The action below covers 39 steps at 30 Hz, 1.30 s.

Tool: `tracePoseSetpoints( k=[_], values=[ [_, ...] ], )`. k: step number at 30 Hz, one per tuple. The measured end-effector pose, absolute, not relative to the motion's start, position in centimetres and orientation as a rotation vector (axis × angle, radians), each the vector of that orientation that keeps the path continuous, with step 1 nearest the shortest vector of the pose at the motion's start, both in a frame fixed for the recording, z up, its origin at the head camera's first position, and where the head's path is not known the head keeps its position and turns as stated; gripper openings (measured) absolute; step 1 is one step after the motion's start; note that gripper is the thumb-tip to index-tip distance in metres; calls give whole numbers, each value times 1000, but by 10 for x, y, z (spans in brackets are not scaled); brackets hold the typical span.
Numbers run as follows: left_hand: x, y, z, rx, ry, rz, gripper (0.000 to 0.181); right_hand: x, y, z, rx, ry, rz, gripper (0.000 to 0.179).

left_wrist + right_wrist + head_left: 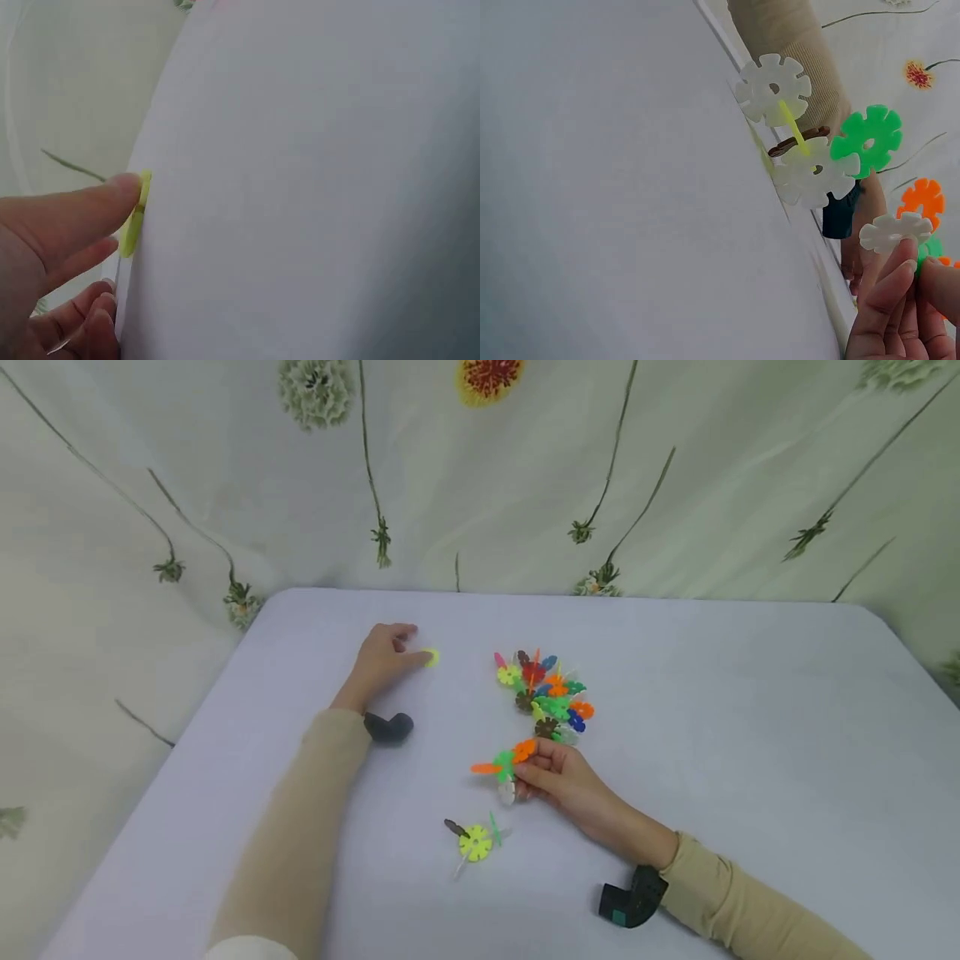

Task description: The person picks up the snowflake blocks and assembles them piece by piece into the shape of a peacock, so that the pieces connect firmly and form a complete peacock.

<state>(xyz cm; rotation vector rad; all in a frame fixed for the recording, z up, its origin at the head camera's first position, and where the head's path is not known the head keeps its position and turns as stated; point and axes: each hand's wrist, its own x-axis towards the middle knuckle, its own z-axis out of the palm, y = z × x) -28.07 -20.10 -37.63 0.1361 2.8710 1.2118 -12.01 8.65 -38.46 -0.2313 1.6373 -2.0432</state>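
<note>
My left hand (378,664) is at the far left of the table, its thumb touching a yellow snowflake disc (432,657). The left wrist view shows that disc (133,229) edge-on under the thumb tip, with the other fingers apart from it. My right hand (570,782) pinches a small cluster of joined snowflake discs between thumb and fingers, above the table. Its green disc (504,765) carries orange discs on two sides and a white disc (892,232) below.
A larger multicoloured cluster of joined discs (555,706) lies just beyond my right hand. Nearer me sits another small cluster with a yellow disc (476,843) in its middle, plus brown, green and clear pieces. A flower-print cloth (510,485) hangs behind the white table (750,735).
</note>
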Motion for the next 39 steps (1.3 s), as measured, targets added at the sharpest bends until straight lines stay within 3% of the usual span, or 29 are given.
tracePoseSetpoints(
  k=[5,12,19,23,31,39],
  values=[
    [-280,-190,-370,245,2946,1059,28,-120,87,-383,-227,1656,-2041,22],
    [-267,-192,-368,201,2899,997,32,-121,85,-383,-262,1640,-2027,47],
    [-257,-199,-370,125,2854,1025,25,-120,85,-385,-274,1676,-1993,27],
    [-236,-185,-359,223,2738,1209,20,-119,86,-383,-261,1687,-2004,19],
    [-170,-140,-336,426,2308,1373,24,-116,89,-383,-338,1965,-1992,15],
    [-154,-123,-351,343,2249,1398,27,-115,89,-381,-402,2287,-1954,11]
  ],
)
